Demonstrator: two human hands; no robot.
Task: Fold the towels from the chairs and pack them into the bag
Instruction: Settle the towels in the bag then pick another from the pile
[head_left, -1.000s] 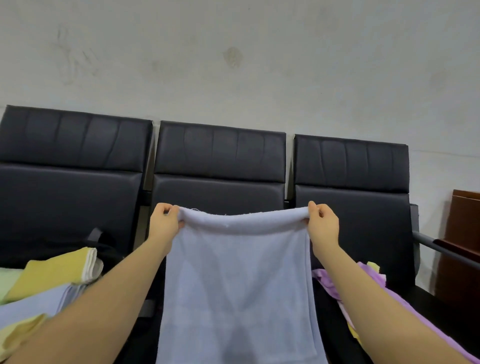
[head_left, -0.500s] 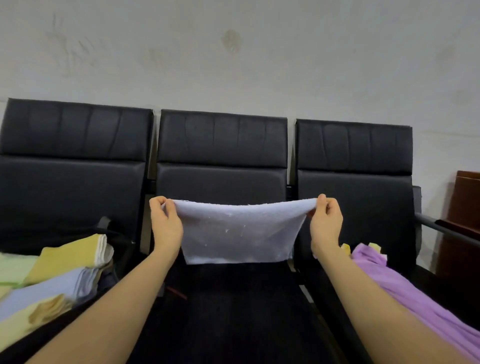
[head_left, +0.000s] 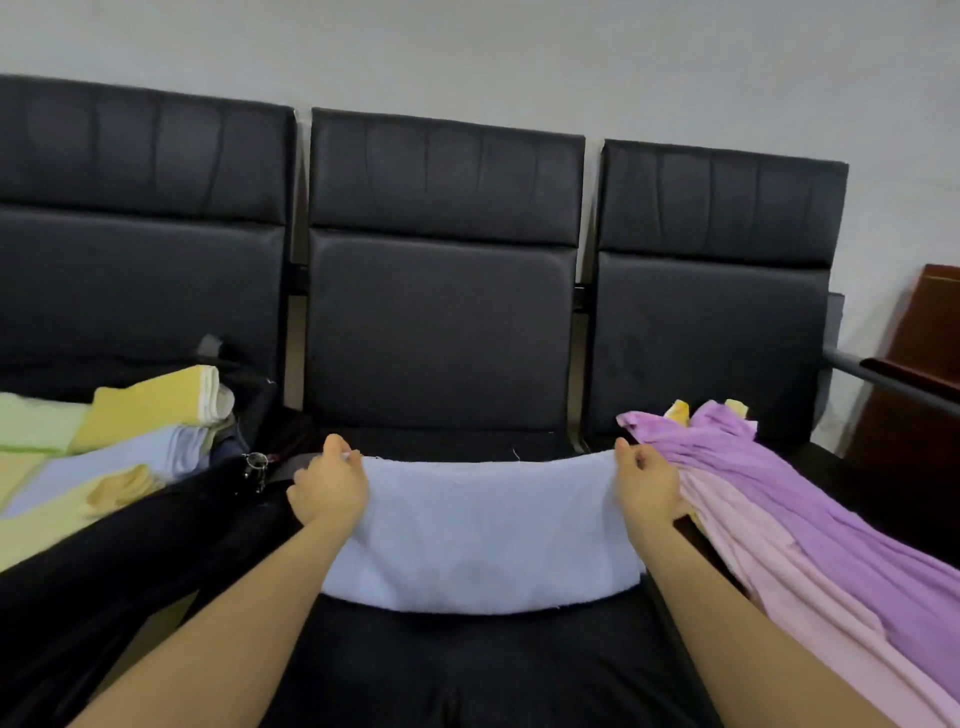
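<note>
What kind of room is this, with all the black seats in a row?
Probably a waiting area or hallway. Three joined black chairs stand against a bare wall, like waiting-room seating. Both hands hold a blue towel on the middle seat, with folded towels stacked on the left.

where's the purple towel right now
In the head view, the purple towel lies unfolded on the right-hand chair seat, just right of the right hand and the light blue towel.
</note>
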